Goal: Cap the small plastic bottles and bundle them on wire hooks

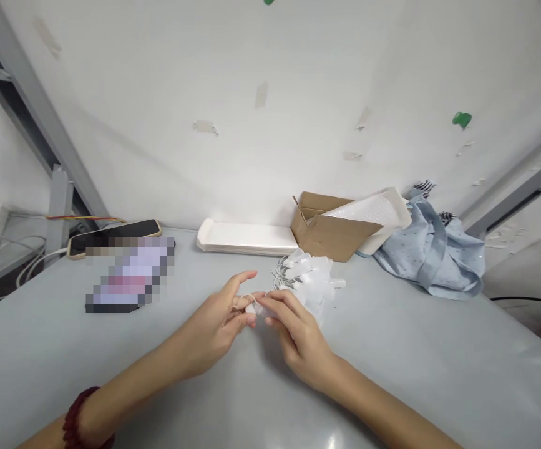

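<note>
"What did the hands have?"
"The left hand (221, 318) and right hand (301, 333) both pinched a small white thing (251, 308) right between them. One left finger (241, 278) stuck up."
"Any more white things?"
"Yes, a pile of white pieces (314, 280) with thin strings (278, 272) lay just past the right hand."
"Behind that?"
"A brown box (333, 238) stood farther from the hands, and a blue cloth bag (432, 249) lay to their right."

A cabled dark phone (115, 234) lies at left; a pale-blue cloth bag (413, 240) slumps at right.
</note>
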Motion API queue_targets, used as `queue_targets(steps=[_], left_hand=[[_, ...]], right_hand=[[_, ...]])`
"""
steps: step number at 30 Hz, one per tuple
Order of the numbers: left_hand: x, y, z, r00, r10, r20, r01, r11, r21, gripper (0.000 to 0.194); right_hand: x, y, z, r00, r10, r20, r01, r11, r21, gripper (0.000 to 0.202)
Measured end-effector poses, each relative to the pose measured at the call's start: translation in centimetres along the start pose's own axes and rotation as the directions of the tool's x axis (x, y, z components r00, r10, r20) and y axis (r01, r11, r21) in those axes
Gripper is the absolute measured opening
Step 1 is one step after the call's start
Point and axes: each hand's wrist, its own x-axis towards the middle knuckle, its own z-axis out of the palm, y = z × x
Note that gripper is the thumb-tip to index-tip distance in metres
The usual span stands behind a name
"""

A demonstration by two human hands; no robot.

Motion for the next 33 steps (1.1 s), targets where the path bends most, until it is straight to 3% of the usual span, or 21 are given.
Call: queue_targets(steps=[3, 6, 9, 12, 13, 18, 23, 26, 30, 33], left_hand=[[-0.1, 0.2, 0.3, 1.0, -0.001, -0.008, 0.002, 1.0, 0.009, 0.064], [0.0, 0.4, 0.3, 0.999, -0.041, -0.025, 0.038, 0.992, -0.122, 0.072], [0.4, 0.5, -0.1, 0.995, -0.095, -0.038, 0.084, 0.967, -0.241, 0.06], [0.7, 0.4, -0.5, 0.991, -0.136, 0.017, 0.137, 0.976, -0.169, 0.023], [0.7, 0.4, -0.6, 0.99, -0.138, 0.041, 0.142, 0.981, -0.133, 0.02], [0.6, 0.5, -0.7, 0.992, -0.092, 0.09, 0.098, 0.993, -0.068, 0.028], [0.4, 0.5, -0.8, 0.982, -0.127, 0.143, 0.124, 0.992, 0.028, 0.03], [0.5, 0.0, -0.6, 0.999, 0.019, 0.045, -0.029, 0.975, 0.222, 0.024], [0.5, -0.6, -0.4, 0.949, 0.315, -0.005, -0.28, 0.852, 0.443, 0.016], [0.5, -0.5, -0.4, 0.958, 0.285, -0.002, -0.255, 0.86, 0.441, 0.014]], right_hand=[[0.0, 0.1, -0.1, 0.999, -0.033, 0.033, 0.031, 0.998, 0.052, 0.053], [0.2, 0.0, -0.6, 0.998, -0.045, 0.041, 0.043, 0.998, 0.043, 0.052], [0.4, -0.2, -1.0, 0.999, -0.04, 0.018, 0.04, 0.999, 0.011, 0.047], [0.6, -0.4, -1.3, 0.999, -0.045, 0.011, 0.045, 0.999, 0.001, 0.044], [0.6, -0.5, -1.3, 0.999, -0.047, 0.013, 0.047, 0.999, 0.004, 0.044], [0.6, -0.6, -1.5, 0.994, -0.064, 0.091, 0.063, 0.998, 0.014, 0.051], [0.2, -0.3, -1.3, 0.982, -0.072, 0.173, 0.072, 0.997, 0.005, 0.057], [0.2, -0.2, -1.2, 0.993, 0.008, 0.121, -0.012, 0.999, 0.03, 0.046], [0.5, -0.3, -1.3, 0.959, 0.251, 0.13, -0.27, 0.948, 0.17, 0.028], [0.7, -0.3, -1.3, 0.915, 0.348, 0.203, -0.398, 0.859, 0.322, 0.025]])
